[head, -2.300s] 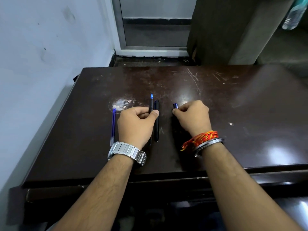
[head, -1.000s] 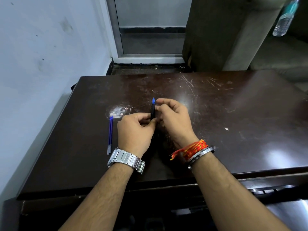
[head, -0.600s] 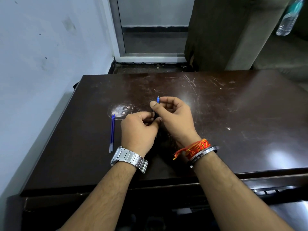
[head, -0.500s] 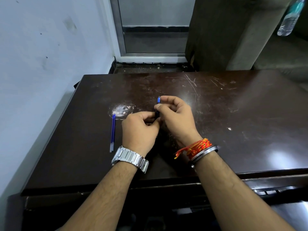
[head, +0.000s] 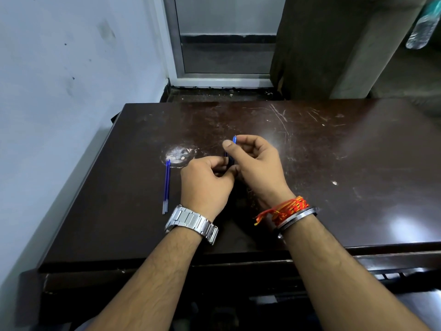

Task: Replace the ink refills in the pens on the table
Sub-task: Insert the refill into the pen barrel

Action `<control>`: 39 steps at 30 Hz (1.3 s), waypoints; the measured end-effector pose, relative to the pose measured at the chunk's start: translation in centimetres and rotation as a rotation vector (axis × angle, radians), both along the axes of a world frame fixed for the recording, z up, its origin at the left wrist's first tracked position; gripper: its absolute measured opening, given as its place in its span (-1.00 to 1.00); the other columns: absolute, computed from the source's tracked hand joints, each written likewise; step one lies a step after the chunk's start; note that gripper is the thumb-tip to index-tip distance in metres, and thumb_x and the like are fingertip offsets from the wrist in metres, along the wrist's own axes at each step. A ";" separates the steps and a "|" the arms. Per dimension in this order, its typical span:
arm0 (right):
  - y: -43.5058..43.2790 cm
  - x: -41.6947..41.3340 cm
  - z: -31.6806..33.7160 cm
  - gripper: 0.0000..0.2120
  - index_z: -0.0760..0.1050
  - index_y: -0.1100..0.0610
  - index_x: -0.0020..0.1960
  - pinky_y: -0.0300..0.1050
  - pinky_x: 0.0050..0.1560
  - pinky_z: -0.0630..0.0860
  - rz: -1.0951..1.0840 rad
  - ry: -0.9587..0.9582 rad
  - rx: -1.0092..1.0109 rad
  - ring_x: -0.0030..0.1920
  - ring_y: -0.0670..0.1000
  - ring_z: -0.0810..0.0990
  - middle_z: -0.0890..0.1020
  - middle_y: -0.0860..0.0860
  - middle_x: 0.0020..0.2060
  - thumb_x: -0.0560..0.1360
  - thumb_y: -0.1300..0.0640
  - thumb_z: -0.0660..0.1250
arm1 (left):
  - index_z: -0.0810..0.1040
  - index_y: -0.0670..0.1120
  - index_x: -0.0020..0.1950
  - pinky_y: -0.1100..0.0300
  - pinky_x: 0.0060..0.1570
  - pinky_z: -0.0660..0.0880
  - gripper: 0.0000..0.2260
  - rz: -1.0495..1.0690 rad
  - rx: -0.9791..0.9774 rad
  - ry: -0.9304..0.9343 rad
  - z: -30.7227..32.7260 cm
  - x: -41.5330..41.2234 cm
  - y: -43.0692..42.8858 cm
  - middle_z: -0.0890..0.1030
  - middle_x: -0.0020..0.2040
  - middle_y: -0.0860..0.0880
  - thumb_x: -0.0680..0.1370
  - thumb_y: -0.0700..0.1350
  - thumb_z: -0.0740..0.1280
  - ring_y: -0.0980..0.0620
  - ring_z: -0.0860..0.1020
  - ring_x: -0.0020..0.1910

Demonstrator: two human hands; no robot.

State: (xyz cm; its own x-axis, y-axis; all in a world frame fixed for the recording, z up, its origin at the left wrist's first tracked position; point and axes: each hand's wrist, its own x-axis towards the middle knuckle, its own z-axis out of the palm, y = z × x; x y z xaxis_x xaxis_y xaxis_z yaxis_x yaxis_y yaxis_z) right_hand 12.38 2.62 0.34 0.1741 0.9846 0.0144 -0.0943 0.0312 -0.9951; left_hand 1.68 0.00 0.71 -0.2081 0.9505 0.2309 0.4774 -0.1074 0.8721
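Item: slim black plastic pen (head: 230, 161), blue-tipped, held between both hands just right of the white worn patch (head: 178, 154) on the dark brown scratched wooden table (head: 334, 211), tip pointing away from the person. Left hand (head: 205, 185): fingers curled tight round the lower barrel, mostly hiding it. Right hand (head: 259, 168): thumb and forefinger pinched on the upper end, blue tip (head: 234, 139) showing just above them. Two thin blue ink refills (head: 166, 187) lie side by side just below-left of the patch, apart from both hands.

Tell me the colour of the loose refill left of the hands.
Blue, the thin plastic refill; head view.
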 end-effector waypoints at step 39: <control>-0.1 0.2 0.1 -0.78 0.56 0.06 0.04 -0.25 -0.35 0.49 0.004 -0.013 -0.021 -0.43 -0.18 0.57 0.68 -0.05 -0.23 0.44 0.13 0.51 | 0.73 -0.04 -0.10 0.43 -0.25 0.53 -0.87 0.013 0.027 0.010 -0.3 0.1 0.3 0.65 -0.30 0.17 0.36 -0.12 0.53 0.32 0.61 -0.28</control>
State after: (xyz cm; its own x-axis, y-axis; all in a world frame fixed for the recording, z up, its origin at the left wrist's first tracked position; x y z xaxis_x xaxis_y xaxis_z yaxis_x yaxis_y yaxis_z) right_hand 12.54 2.49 0.41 0.1696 0.9855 -0.0042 -0.0814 0.0097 -0.9966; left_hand 1.73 0.25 0.42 -0.2181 0.9409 0.2590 0.4877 -0.1248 0.8640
